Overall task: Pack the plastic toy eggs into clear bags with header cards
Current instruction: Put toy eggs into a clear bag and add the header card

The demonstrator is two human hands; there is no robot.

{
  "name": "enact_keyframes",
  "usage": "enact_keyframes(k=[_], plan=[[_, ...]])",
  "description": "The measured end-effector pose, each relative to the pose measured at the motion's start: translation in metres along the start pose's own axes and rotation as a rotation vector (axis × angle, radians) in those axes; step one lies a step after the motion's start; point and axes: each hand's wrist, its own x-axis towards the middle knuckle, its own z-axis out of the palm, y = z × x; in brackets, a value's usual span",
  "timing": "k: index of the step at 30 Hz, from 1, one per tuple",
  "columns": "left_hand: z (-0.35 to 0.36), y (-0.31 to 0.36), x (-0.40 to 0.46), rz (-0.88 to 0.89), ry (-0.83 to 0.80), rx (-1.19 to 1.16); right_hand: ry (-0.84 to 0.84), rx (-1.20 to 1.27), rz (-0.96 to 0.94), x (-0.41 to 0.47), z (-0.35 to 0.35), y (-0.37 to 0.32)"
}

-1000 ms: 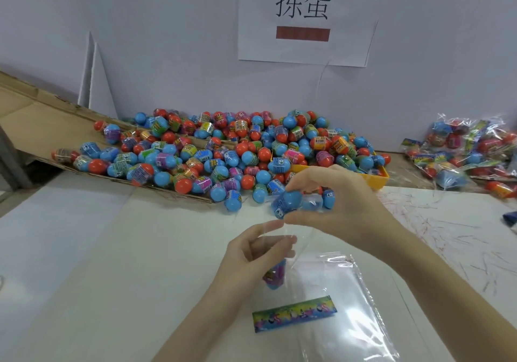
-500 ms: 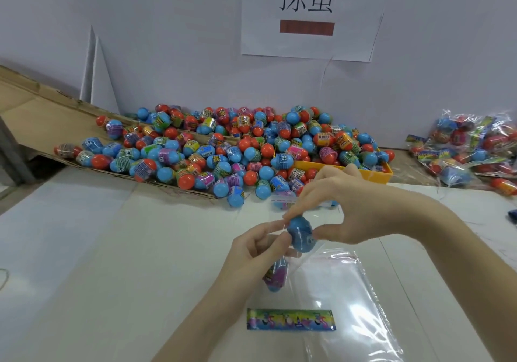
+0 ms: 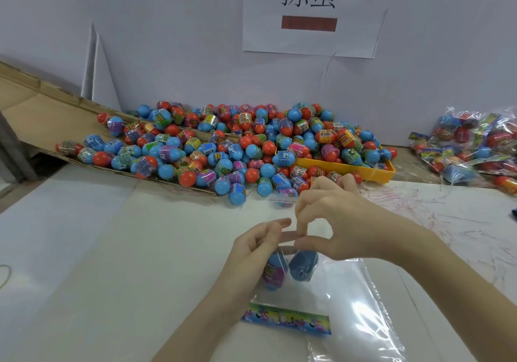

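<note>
Two toy eggs (image 3: 289,269) inside clear bag (image 3: 330,283), left hand (image 3: 253,247) fingers pinching its mouth, right hand (image 3: 333,221) fingers pinching opposite edge

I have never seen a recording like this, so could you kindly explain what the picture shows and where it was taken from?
No machine here: a person wears a camera on the head, looking down at their own two hands. The left hand and right hand pinch the mouth of a clear bag with two toy eggs inside. On the table lie a colourful header card, spare bags, a big pile of eggs, a yellow tray and finished packs.
</note>
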Motion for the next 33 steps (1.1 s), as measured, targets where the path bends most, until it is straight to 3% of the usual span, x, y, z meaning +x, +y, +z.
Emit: enact_keyframes(k=[7, 9, 11, 13, 14, 16, 18, 21, 26, 28, 31, 33], plan=[[0.0, 0.001, -0.001, -0.028, -0.006, -0.056, -0.002, 0.16, -0.051, -0.002, 0.019, 0.0], [0.0, 0.001, -0.001, -0.025, 0.006, -0.076, 0.174, 0.36, -0.034, 0.001, 0.021, 0.003], [-0.001, 0.001, 0.001, -0.04, 0.028, -0.1, 0.514, 0.699, 0.131, 0.008, 0.021, 0.016], [0.0, 0.0, 0.001, -0.051, 0.036, -0.097, 0.79, 0.69, 0.349, 0.017, 0.027, 0.038], [0.0, 0.0, 0.002, -0.055, 0.037, -0.101, 0.778, 0.565, 0.476, 0.021, 0.031, 0.048], [0.001, -0.001, 0.002, -0.059, 0.037, -0.116, 0.519, 0.267, 0.631, 0.025, 0.046, 0.063], [0.001, -0.002, 0.003, -0.063, 0.033, -0.124, 0.325, 0.029, 0.621, 0.026, 0.063, 0.07], [0.002, -0.003, 0.003, -0.07, 0.016, -0.151, 0.459, -0.022, 0.556, 0.025, 0.073, 0.073], [0.002, -0.003, 0.003, -0.075, -0.002, -0.172, 0.627, 0.142, 0.555, 0.021, 0.07, 0.069], [0.002, -0.003, 0.003, -0.07, -0.004, -0.186, 0.698, 0.403, 0.555, 0.016, 0.06, 0.062], [0.002, -0.002, 0.003, -0.059, -0.004, -0.198, 0.662, 0.908, 0.536, 0.011, 0.037, 0.048], [0.002, -0.001, 0.003, -0.051, -0.005, -0.198, 0.655, 1.057, 0.495, 0.005, 0.019, 0.037]])
